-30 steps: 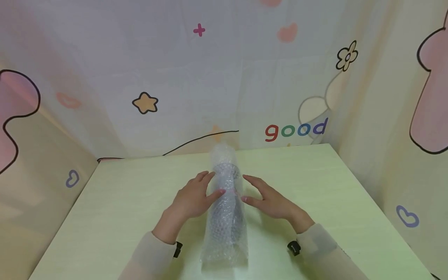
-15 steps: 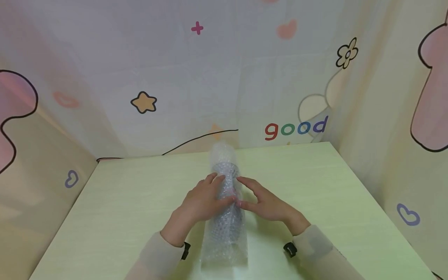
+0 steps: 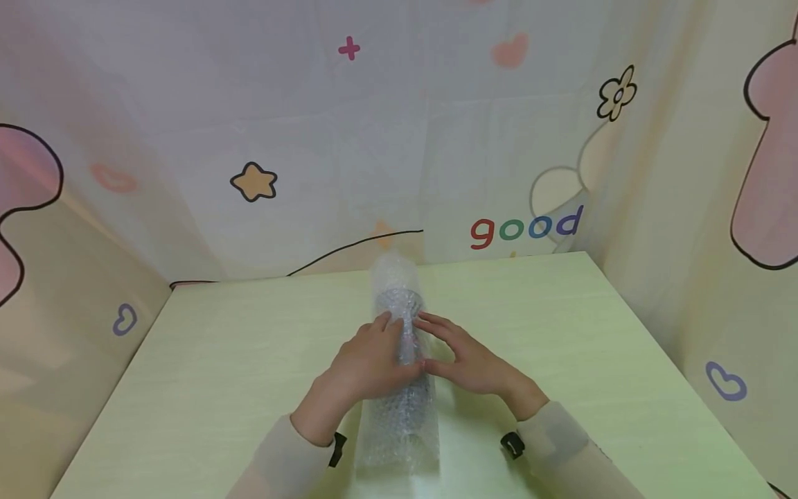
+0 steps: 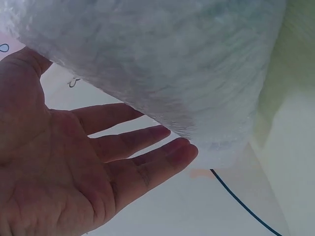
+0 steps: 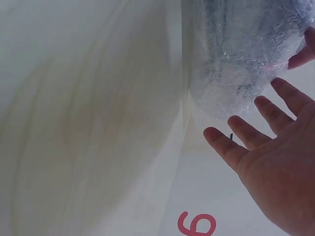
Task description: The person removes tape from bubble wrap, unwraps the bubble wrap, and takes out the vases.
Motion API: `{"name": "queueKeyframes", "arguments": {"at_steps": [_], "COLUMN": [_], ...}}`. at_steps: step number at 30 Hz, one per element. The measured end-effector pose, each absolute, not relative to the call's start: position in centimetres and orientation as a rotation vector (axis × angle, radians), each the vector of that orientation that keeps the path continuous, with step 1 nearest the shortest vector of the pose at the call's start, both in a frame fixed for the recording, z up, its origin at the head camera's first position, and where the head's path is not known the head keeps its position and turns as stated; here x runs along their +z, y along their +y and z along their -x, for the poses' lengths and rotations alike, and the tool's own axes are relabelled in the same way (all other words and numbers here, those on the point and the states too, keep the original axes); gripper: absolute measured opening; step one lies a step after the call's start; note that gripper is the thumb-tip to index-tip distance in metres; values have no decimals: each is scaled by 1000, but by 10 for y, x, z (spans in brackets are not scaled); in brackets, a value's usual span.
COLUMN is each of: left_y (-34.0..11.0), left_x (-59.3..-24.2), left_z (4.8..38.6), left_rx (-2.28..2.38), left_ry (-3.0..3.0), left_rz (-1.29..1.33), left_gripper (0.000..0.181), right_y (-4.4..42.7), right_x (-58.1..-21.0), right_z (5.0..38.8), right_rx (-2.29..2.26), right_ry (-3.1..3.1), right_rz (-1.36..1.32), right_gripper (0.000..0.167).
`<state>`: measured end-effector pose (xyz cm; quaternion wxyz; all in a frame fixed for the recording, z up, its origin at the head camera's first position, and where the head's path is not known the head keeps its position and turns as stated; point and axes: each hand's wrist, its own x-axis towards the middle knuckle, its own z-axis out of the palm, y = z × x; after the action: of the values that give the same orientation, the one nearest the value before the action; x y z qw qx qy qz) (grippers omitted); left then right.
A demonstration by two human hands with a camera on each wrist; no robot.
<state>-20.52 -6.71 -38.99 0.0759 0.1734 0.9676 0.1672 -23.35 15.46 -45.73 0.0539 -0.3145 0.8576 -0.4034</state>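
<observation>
Bubble-wrapped bundle is lying lower centre on tabletop; left hand and right hand are flanking it, fingers extended, not gripping. Uneven pressure could be rolling it.

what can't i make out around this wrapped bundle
- Contents of the wrapped bundle: blurred by the cloudy wrap, all views.
- Bundle's middle, head view: partly hidden by the left hand.
- Bundle's near end, left wrist view: cut off by top edge.
- Base of right thumb, right wrist view: past right edge.
</observation>
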Motion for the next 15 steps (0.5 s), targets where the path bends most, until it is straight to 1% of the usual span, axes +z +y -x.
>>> {"name": "queueKeyframes", "arguments": {"at_steps": [15], "left_y": [-62], "left_x": [-389], "left_z": [202], "left_rx": [422], "left_ry": [2950], "left_rz": [-542], "left_gripper": [71], "right_y": [150], "right_x": [-456], "right_z": [230], "right_rx": [-1269], "right_ry": [2523], "right_rz": [906], "right_gripper": [67]}}
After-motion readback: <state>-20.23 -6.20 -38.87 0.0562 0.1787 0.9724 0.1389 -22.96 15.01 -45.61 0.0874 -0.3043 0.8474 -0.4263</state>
